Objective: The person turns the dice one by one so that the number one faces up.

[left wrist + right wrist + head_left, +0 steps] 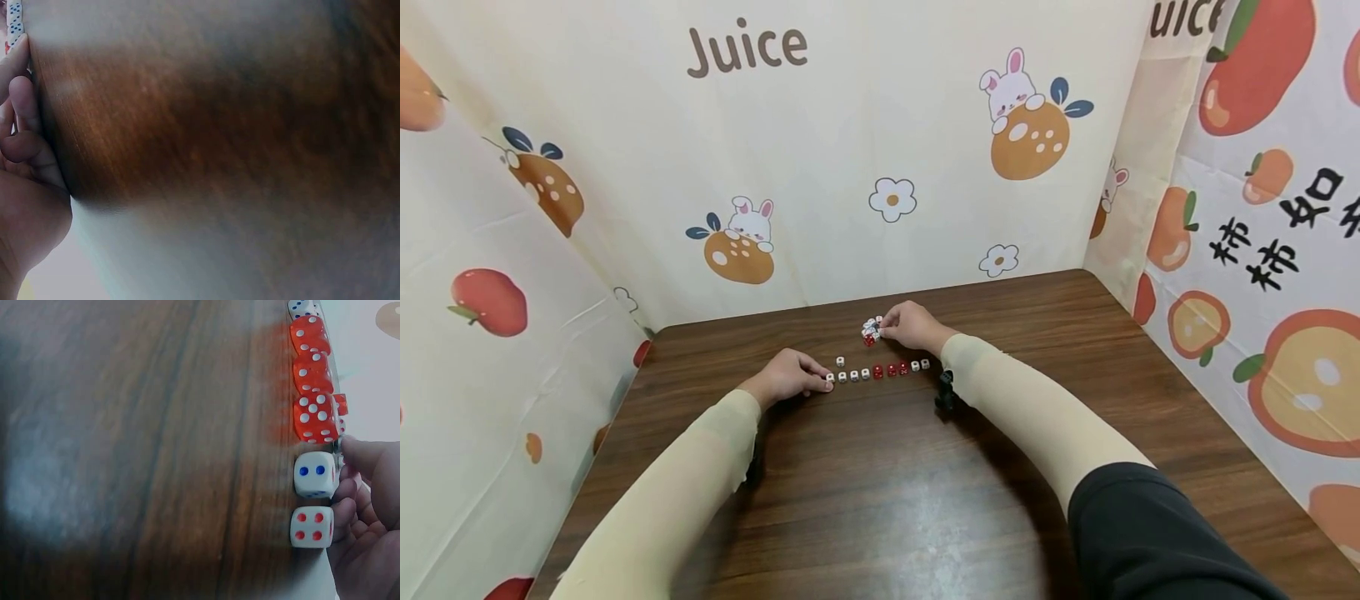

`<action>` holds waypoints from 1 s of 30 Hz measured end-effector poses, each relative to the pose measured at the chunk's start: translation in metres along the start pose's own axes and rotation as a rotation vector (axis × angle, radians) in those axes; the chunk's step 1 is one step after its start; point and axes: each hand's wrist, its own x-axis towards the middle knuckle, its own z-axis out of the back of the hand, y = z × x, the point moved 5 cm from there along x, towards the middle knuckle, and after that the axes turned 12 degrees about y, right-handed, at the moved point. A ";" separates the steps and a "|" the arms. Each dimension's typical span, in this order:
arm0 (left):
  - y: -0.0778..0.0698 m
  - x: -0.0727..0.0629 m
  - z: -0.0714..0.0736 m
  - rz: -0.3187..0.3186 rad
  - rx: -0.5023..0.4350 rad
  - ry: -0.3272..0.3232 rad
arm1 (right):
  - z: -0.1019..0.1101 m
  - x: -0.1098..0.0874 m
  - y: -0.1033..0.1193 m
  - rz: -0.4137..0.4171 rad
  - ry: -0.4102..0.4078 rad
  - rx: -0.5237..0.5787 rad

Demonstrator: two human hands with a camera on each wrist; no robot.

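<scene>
A row of dice, white at both ends with red ones (891, 369) between, runs across the wooden table. At the row's left end, my left hand (786, 375) pinches a white die (830, 378) between thumb and fingertips. Behind the row lies a small pile of white and red dice (870, 332). My right hand (913, 325) reaches over to the pile's right side, thumb and fingers pinching a white die there, mostly hidden by the fingers. The right wrist view shows a white die with four red pips (312, 527) at the row's near end.
One white die (840, 362) lies alone just behind the left part of the row. The brown table (865, 475) meets patterned wall sheets (850, 250) at the back and both sides. A small black device (945, 392) sits under the right wrist.
</scene>
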 end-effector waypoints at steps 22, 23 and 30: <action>0.000 0.000 0.000 0.005 -0.001 -0.003 | 0.002 -0.004 -0.009 0.071 0.028 0.051; 0.000 0.000 0.000 0.008 -0.004 -0.004 | 0.001 -0.004 -0.009 0.076 0.029 0.053; 0.001 0.003 0.001 0.009 -0.004 -0.007 | 0.002 -0.005 -0.009 0.070 0.039 0.062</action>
